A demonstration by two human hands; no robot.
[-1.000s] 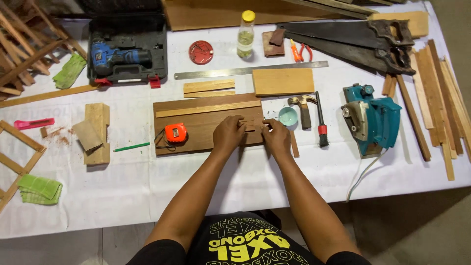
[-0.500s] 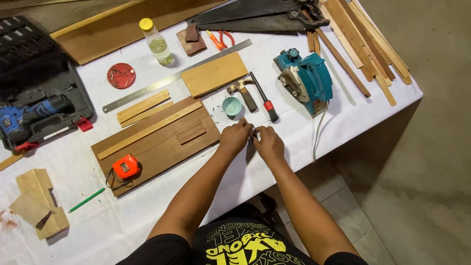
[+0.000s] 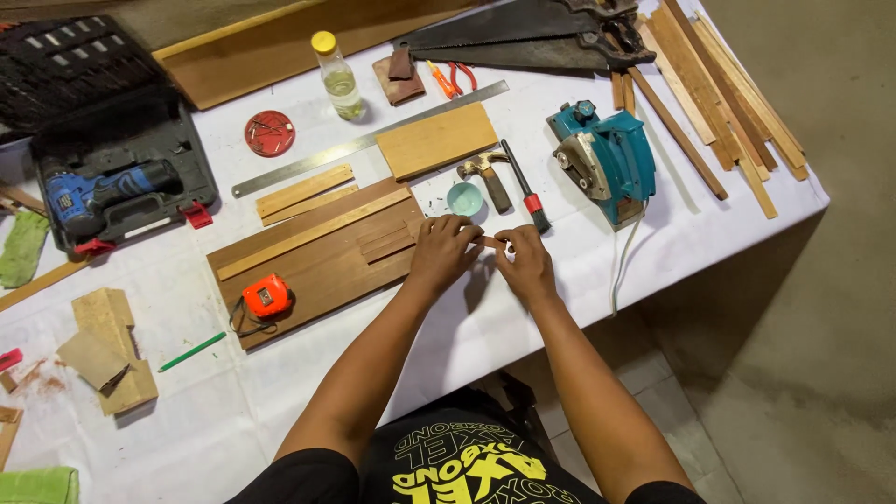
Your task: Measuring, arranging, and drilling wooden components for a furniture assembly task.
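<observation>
Two hands are closed on one thin, short reddish-brown wood strip (image 3: pixel 489 242), held between them just off the right end of the big brown wooden board (image 3: pixel 317 257). L hand (image 3: pixel 444 250) is pinched on the strip's left end, fingers curled over it; R hand (image 3: pixel 525 263) is pinched on its right end w/ thumb and forefinger. Strip's long axis is laid approx. 9-to-3, nearly parallel to the near table edge, w/ only its middle shown between the fingertips. Neither hand is clearly nearer; the strip is bridged across both. Whether it is resting on the white tablecloth (image 3: pixel 224 411) or lifted slightly can't be told.

At 12 o'clock from the grip, close by, a small pale teal round cup (image 3: pixel 465 198) is seen, w/ a steel-head claw hammer (image 3: pixel 487 175) and a black brush w/ red band (image 3: pixel 525 187) just beyond. At 1–2 o'clock a teal circular saw (image 3: pixel 605 161) is parked, its white cord (image 3: pixel 621 266) trailing down toward 3 o'clock, near the R hand. At 9 o'clock, on the board, an orange tape measure (image 3: pixel 265 296) is lying well apart.

Open room: bare cloth at 6 o'clock, but the table edge is met soon; the drop-off also lies at 4 o'clock. More free cloth is found at 7–8 o'clock, below the board.
</observation>
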